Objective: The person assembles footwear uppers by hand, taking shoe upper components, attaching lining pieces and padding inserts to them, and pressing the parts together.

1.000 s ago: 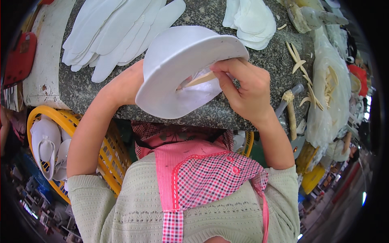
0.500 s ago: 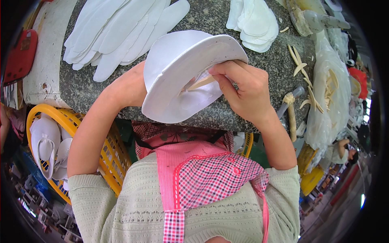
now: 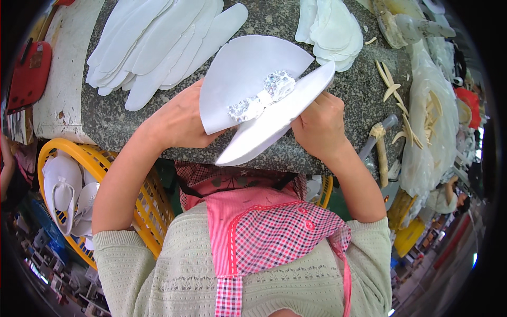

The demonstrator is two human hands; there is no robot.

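Holding up a white folded piece [image 3: 245,74] with a glittery silver bow [image 3: 265,96] on it, pretty much top-centre of the view and over the near edge of a speckled grey worktop [image 3: 113,127]. It's got two broad curved panels, one facing up and one tipped almost edge-on, with the bow sitting down in the crease between them. Left hand [image 3: 187,120] is at about 8 o'clock on it, closed around the left panel's edge with some fingers tucked out of sight behind. Right hand [image 3: 322,126] is at 4 o'clock, curled up against the other panel; its fingertips are hidden, so can't tell how tight it is or if there's anything else in it. Going round from the bow: a fanned pile of long white sole-shaped sheets [image 3: 163,47] at 10 o'clock, a smaller stack of white sheets [image 3: 334,34] between 1 and 2, and pale curved slivers [image 3: 391,94] scattered at 3. Toward 4 there's a wooden stick [image 3: 381,158] with a crusty lump on its end, and a clear plastic bag [image 3: 420,156] with more slivers just past it. Yellow basket [image 3: 84,154] at 8 o'clock, with white shaped pieces [image 3: 58,182] inside. Pink checked apron [image 3: 285,230] at 6.
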